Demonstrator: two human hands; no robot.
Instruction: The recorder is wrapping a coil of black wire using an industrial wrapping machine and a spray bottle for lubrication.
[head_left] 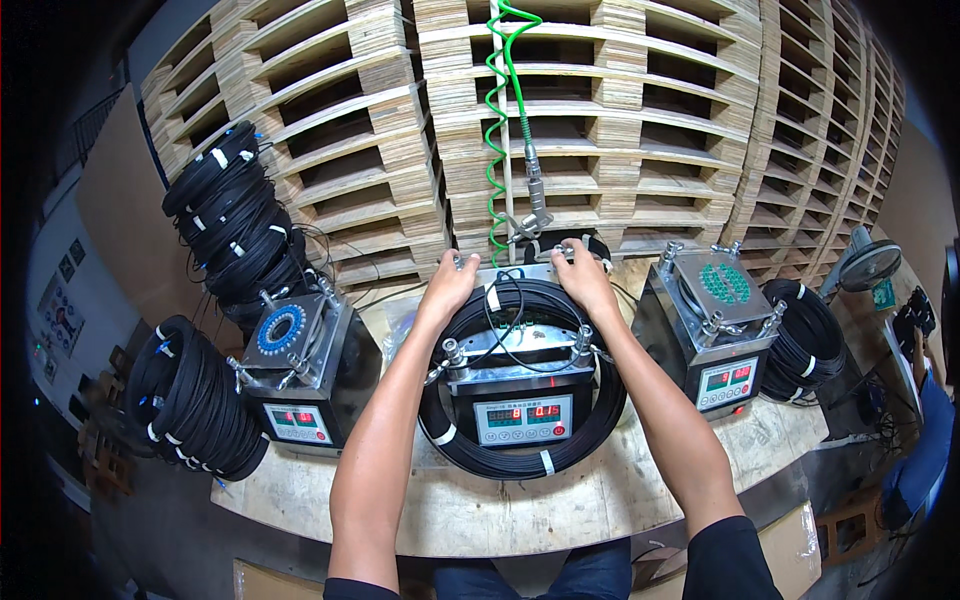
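Observation:
A metal benchtop machine point(520, 365) with a lit digital panel stands in the middle of the table. A coil of black cable point(547, 462), bound with white bands, loops around its front and over its top plate. Both my arms reach past the coil to the machine's far corners. My left hand point(452, 284) pinches a small metal clamp knob point(460, 262) at the far left corner. At the far right corner, my right hand point(584, 276) has its fingers closed on another clamp knob point(563, 250). Two more clamp knobs sit untouched at the near corners.
Similar machines stand left point(315, 360) and right point(712, 330), with blue and green connector rings on top. Cable coils are stacked point(235, 220) at the left, and others point(800, 340) lie right. An air gun point(538, 195) hangs from a green hose before wooden pallets point(590, 100).

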